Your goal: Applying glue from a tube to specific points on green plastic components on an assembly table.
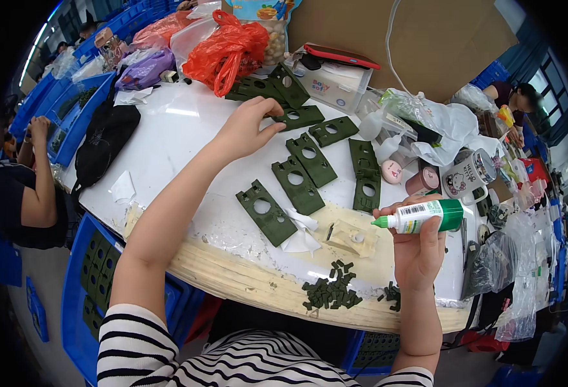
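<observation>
My left hand point(251, 126) reaches to the far part of the table, thumb and forefinger apart at the near end of a dark green plate with a round hole point(302, 117). Whether the fingertips touch it I cannot tell. In my right hand point(419, 255) is a white and green glue bottle point(422, 216), lying sideways with its green nozzle to the left. More such plates lie between the hands, among them a near one point(277, 222) and one to the right point(365, 174). A pale block point(355, 237) sits left of the bottle.
Small dark green pieces point(332, 290) are heaped at the wooden table edge point(232, 277). A crumpled white tissue point(303, 235) lies beside the near plate. Red plastic bags point(229, 48), a clear box point(335, 84) and a mug point(468, 177) stand around. A co-worker's arm point(42, 174) shows at left.
</observation>
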Tool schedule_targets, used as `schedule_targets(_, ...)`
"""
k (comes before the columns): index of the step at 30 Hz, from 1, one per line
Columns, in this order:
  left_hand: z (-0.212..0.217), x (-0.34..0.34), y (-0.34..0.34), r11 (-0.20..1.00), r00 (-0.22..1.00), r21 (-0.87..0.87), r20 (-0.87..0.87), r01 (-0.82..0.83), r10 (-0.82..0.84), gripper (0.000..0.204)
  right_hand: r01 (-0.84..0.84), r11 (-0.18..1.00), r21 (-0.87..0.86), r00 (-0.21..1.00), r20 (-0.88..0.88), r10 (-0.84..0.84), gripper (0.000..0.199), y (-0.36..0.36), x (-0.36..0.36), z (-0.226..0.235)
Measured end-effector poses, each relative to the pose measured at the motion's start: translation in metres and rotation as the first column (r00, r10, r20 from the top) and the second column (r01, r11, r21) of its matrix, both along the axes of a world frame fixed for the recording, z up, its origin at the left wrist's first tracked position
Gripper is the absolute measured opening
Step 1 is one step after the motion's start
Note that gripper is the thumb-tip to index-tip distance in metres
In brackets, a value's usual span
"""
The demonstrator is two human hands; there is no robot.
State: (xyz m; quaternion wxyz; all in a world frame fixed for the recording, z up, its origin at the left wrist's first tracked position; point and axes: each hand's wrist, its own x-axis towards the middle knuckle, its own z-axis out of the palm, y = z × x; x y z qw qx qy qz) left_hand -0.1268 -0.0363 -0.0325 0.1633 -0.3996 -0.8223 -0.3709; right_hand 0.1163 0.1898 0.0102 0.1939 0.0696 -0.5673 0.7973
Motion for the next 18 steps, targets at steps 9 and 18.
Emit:
schedule_targets(9, 0.034, -0.007, 0.107, 0.835, 0.994, -0.55, 0.104, 0.032, 0.031, 0.04, -0.007, 0.997, -0.077, 0.999, -0.047, 0.003, 0.031, 0.006, 0.0, 0.0)
schedule_targets(18, 0.032, -0.006, 0.092, 0.952, 0.996, -0.306, 0.067, -0.029, 0.052, 0.055, 0.117, 0.989, -0.088, 0.99, -0.065, -0.123, 0.032, 0.014, -0.003, -0.003)
